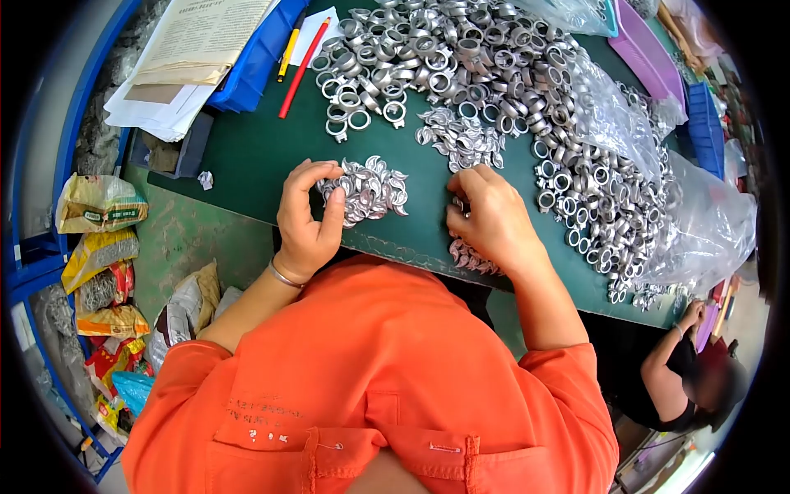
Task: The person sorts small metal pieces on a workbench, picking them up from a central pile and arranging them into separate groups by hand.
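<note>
Small silvery leaf-shaped metal pieces (374, 191) lie heaped near the table's front edge. My left hand (306, 216) is at the left side of this heap, thumb and forefinger apart, with the nearest pieces by the fingertips. My right hand (496, 216) is closed, its fingers curled down toward the tabletop; whatever they pinch is hidden. Beneath and beside it sits a pinkish-looking heap of leaf-shaped pieces (473, 257), partly covered by the hand. Another heap of leaf-shaped pieces (462, 140) lies just beyond my right hand.
A large spread of metal rings (469, 53) covers the back and right of the green table (247, 156). Clear plastic bags (699, 222) lie at right. A red pencil (304, 70), a yellow pen (290, 51) and a blue bin (259, 62) are at back left. Another person (679, 370) sits at right.
</note>
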The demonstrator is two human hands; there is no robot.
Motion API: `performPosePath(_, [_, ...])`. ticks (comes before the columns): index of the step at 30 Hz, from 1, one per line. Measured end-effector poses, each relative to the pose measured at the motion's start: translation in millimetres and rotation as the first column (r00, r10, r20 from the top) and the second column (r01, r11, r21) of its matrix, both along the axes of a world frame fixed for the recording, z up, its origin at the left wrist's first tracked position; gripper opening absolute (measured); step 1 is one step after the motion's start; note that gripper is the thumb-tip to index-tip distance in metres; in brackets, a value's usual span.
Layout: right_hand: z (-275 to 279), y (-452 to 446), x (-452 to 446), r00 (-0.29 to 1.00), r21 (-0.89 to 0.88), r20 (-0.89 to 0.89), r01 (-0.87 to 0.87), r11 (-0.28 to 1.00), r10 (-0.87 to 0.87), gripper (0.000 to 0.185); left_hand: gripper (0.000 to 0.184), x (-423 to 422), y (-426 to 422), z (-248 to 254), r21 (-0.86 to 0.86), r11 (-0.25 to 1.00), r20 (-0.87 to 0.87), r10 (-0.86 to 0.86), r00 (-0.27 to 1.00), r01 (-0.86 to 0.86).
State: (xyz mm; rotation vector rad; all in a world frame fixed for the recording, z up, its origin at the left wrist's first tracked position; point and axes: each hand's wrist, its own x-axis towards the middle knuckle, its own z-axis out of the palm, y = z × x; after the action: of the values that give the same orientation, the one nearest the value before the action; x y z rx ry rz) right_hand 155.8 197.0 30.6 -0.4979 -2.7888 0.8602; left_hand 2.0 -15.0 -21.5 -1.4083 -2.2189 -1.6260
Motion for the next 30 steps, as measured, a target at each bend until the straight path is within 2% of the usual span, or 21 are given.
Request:
performPosePath(4, [-1, 2, 3, 0.998, 0.093, 0.013, -0.063, 0.994, 0.062, 0.017, 0.031, 1, 2, 0, 0.009, 0.999, -0.006, 0.037, 0.999, -0.037])
performPosePath(8, [11, 19, 3, 0.999, -0.206, 0.019, 0.032, 0.978, -0.029, 0.017, 0.031, 0, 2, -1, 0.019, 0.999, 0.017, 0.040, 0.999, -0.040])
performPosePath(10, [29, 35, 13, 0.989, -0.342, 0.150, 0.072, 0.937, -0.021, 0.018, 0.031, 1, 2, 0, 0.024, 0.999, 0.021, 0.040, 0.999, -0.040])
performPosePath(12, [37, 46, 25, 0.957, -0.356, 0.259, -0.033, 0.934, 0.132, 0.018, 0.031, 1, 2, 0, 0.018, 0.999, 0.008, 0.039, 0.999, -0.040])
performPosePath(16, [33, 44, 21, 0.964, -0.349, 0.184, -0.119, 0.930, 0.192, 0.017, 0.031, 1, 3, 1, -0.002, 0.999, -0.016, 0.039, 0.999, -0.039])
performPosePath(19, [11, 21, 2, 0.996, -0.147, -0.090, -0.043, 0.988, 0.030, 0.014, 0.033, 0, 0, 1, -0.012, 1.000, -0.021, 0.004, 1.000, -0.004])
performPosePath(20, [-2, 16, -6, 0.971, 0.007, -0.230, -0.056, 0.998, 0.056, 0.015, 0.033, 0, 1, 1, -0.013, 1.000, -0.027, 0.007, 1.000, -0.008])
performPosePath(22, [-11, 9, -13, 0.978, 0.177, -0.196, -0.030, 0.984, 0.065, 0.015, 0.033, 0, 0, 1, -0.008, 1.000, -0.002, 0.009, 1.000, -0.009])
performPosePath(24, [-15, 12, -12, 0.976, 0.232, -0.196, -0.042, 0.972, 0.089, 0.014, 0.033, 0, 0, 1, -0.005, 1.000, -0.003, 0.010, 1.000, -0.010])
performPosePath(26, [-8, 12, -10, 0.985, -0.065, -0.175, 0.000, 0.998, -0.011, 0.015, 0.033, 1, 0, 1, -0.002, 1.000, 0.001, 0.012, 1.000, -0.012])
performPosePath(27, [2, 10, -9, 0.992, -0.294, -0.096, 0.054, 0.954, -0.085, 0.013, 0.033, 1, 0, 1, -0.011, 1.000, -0.016, 0.012, 1.000, -0.012])
performPosePath(30, [0, 13, -3, 0.999, -0.222, -0.033, 0.031, 0.975, -0.039, 0.010, 0.033, 0, 0, 1, -0.021, 1.000, -0.036, 0.010, 0.999, -0.011])
